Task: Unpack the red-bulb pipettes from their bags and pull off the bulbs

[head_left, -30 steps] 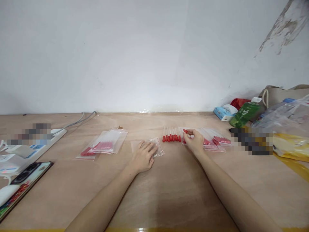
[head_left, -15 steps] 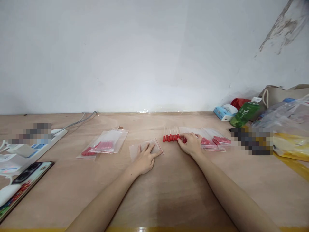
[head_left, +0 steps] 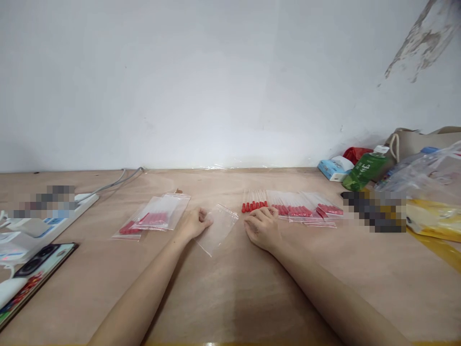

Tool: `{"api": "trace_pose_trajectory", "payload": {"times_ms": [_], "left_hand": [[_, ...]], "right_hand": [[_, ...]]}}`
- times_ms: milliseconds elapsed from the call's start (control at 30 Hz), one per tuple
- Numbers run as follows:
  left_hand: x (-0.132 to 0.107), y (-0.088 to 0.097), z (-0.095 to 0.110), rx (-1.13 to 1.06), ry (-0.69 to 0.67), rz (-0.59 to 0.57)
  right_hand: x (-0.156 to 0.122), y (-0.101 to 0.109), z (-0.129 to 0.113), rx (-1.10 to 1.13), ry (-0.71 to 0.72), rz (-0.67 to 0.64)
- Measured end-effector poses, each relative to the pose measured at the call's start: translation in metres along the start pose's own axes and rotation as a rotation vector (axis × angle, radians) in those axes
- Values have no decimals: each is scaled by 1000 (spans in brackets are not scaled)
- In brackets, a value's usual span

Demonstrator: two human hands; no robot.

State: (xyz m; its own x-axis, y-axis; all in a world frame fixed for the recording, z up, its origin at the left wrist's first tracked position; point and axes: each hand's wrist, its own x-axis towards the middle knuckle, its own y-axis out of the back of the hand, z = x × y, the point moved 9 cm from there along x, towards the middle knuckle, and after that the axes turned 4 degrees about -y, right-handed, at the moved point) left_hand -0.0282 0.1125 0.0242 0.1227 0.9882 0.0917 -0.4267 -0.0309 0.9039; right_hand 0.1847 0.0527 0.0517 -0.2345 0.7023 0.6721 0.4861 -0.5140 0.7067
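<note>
Nearest, two bare forearms (head_left: 133, 288) are reaching in from the bottom edge over a wood-patterned table (head_left: 230, 307). At the near left, a phone (head_left: 39, 278) in a colourful case is lying back-up, with a white object (head_left: 10, 290) resting over its lower part.

In the middle, a see-through zip bag (head_left: 219, 228) is lying at a slant between the two hands. The left hand (head_left: 196, 222) is closing thumb and fingers on the bag's left edge, pinching it. The right hand (head_left: 262, 228) is hovering or resting just beyond the bag's right side, its fingers curling loosely inward; whether they are holding anything, I cannot tell.

Level with the hands, to the left, filled bags (head_left: 154, 218) with red contents are overlapping in a small pile. Just past the right hand's fingertips, thin pale sticks with red ends (head_left: 254, 206) are lying side by side in a row, red ends toward the person. Right of that row, more packed bags (head_left: 300, 213) are overlapping.

Farther out, a white power strip (head_left: 72, 216) is lying at the left, a grey cable (head_left: 118, 181) running from it toward the wall. At the right, a green bottle (head_left: 365, 168) is leaning beside a blue tissue pack (head_left: 331, 169). Behind everything, a pale wall (head_left: 216, 86) is peeling at the upper right.
</note>
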Motion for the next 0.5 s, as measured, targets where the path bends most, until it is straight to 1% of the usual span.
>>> {"api": "trace_pose_trajectory", "payload": {"times_ms": [33, 67, 100, 167, 233, 267, 300, 333, 400, 467, 500], "left_hand": [[1, 1, -4, 1, 16, -15], [3, 6, -8, 21, 32, -2], [4, 16, -12, 60, 55, 42], [3, 45, -26, 179, 136, 192], [-1, 74, -48, 303, 265, 319], [-4, 85, -63, 339, 341, 356], [-6, 92, -78, 357, 400, 366], [-7, 98, -91, 359, 433, 375], [-10, 110, -117, 320, 477, 437], [-12, 122, -138, 225, 472, 530], [-12, 126, -146, 189, 454, 545]], "right_hand": [[0, 0, 0, 3, -3, -1], [0, 0, 2, 3, -14, 2], [1, 1, 5, 1, -29, 7], [1, 2, 11, -5, -59, 15], [1, 3, 15, -6, -73, 19], [1, 3, 15, -7, -73, 19], [1, 3, 15, -7, -71, 14], [1, 2, 14, -9, -70, 7], [2, 1, 13, -16, -68, -11], [1, 0, 12, -23, -68, -24], [1, 0, 12, -24, -67, -26]]}}
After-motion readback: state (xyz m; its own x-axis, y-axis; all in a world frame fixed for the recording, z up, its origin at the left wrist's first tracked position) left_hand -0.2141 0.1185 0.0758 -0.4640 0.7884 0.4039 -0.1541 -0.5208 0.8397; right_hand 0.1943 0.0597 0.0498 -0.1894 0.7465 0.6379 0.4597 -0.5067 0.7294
